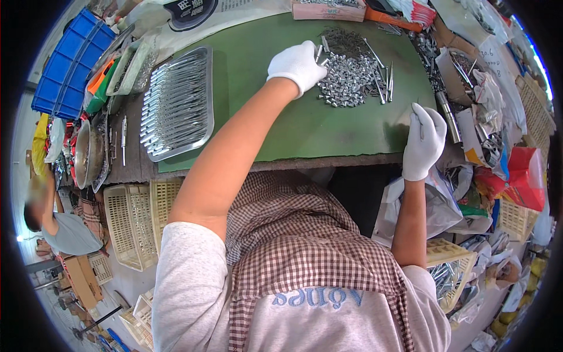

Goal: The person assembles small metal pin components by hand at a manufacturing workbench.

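My left hand (pixel 297 67), in a white glove, is closed at the left edge of a heap of small shiny metal sleeves (pixel 343 82). A short silvery metal piece (pixel 319 51) shows at its fingertips; the fingers partly hide it. Near the mat's right edge, my gloved right hand (pixel 424 144) closes on a slim metal rod (pixel 421 130), whose tip sticks out past the fingers. Dark small pins (pixel 343 42) lie heaped behind the sleeves. Several slender metal rods (pixel 390 82) rest to the heap's right. A metal tray (pixel 209 111) of rod-shaped metal parts in rows sits at left.
A green mat (pixel 264 138) covers the bench. At the back stand a pink box (pixel 328 12) of metal parts and an orange-handled tool (pixel 394 20). Cartons and bags crowd the right side. Blue bins (pixel 73 61) are far left; plastic baskets (pixel 126 229) stand below the bench.
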Available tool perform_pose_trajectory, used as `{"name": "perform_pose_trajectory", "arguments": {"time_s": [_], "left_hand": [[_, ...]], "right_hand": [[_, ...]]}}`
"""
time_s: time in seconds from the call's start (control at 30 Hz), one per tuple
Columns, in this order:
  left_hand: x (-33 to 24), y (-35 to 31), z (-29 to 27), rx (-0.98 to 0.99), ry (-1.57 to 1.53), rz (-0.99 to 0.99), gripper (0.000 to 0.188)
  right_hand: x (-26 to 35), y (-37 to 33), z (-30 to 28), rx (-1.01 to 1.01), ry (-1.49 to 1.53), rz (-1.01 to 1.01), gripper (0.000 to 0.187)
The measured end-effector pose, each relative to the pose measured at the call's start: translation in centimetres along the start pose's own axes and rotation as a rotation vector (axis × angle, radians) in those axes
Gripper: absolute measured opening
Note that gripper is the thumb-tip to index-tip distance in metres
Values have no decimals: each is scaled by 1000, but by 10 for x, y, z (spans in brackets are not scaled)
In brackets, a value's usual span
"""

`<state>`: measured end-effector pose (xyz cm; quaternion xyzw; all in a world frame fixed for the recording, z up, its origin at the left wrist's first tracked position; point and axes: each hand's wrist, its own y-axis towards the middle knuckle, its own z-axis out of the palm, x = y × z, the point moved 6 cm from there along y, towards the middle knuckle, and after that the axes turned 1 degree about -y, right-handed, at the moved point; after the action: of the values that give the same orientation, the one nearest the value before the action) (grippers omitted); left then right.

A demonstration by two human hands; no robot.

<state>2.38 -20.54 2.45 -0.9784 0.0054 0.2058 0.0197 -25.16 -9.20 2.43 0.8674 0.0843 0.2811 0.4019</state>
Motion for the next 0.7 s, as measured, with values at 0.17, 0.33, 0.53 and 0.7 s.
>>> {"name": "perform_pose_trajectory", "arguments": {"time_s": [0.17,0.33,0.53,0.7], "left_hand": [[-8,-20,-21,-145,-361,224,37],[-29,-79,-13,43,-771,333,20],[-36,-136,17,-221,-208,567,12],[-32,-144,26,-254,-238,497,13]], "right_hand": [[-4,1,-4,-61,62,-25,23],[12,4,4,233,86,-84,33],[47,-13,17,490,118,-224,28],[53,-16,22,550,58,-289,14]]}}
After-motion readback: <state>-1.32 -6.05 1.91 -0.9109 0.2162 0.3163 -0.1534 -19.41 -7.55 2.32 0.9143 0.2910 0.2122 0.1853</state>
